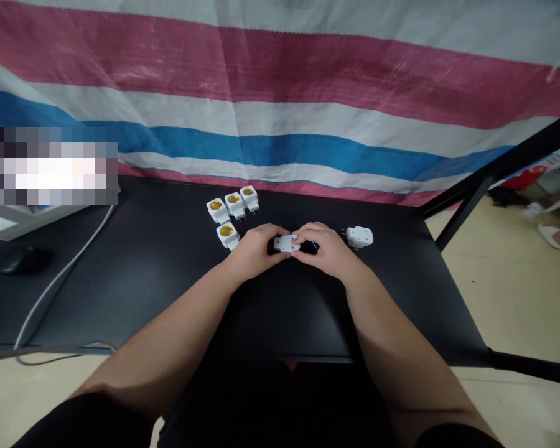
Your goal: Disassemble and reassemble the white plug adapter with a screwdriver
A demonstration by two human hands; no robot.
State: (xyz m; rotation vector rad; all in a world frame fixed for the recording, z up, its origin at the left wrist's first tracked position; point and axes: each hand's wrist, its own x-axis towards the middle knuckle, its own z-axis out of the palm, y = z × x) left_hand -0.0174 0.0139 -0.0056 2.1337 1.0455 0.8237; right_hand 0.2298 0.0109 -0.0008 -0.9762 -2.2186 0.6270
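From the head camera, looking forward and down, a person sits at a black table [308,323] with both forearms reaching to its middle. The left hand [257,252] and right hand [323,250] meet there, fingers curled inward and nearly closed, pinching a small white adapter [286,243] between them. A black part [275,246] shows at its left and under the fingers, with a speck of blue near the right hand; the hands hide how these join. The adapter looks light, hard and smooth, likely to slip if wet, and best held by its flat sides, away from the metal prongs. Just beyond the left hand, four white lamp sockets [233,214] with brass centres stand in a loose cluster. A fifth white adapter [359,236] lies near the right hand, its prongs pointing left. At the far left are a black mouse [25,260] and a pale cable [60,289], beside a blurred patch. A striped pink, white and blue tarp [280,127] hangs behind the table, and a tiled floor [508,298] shows to the right.
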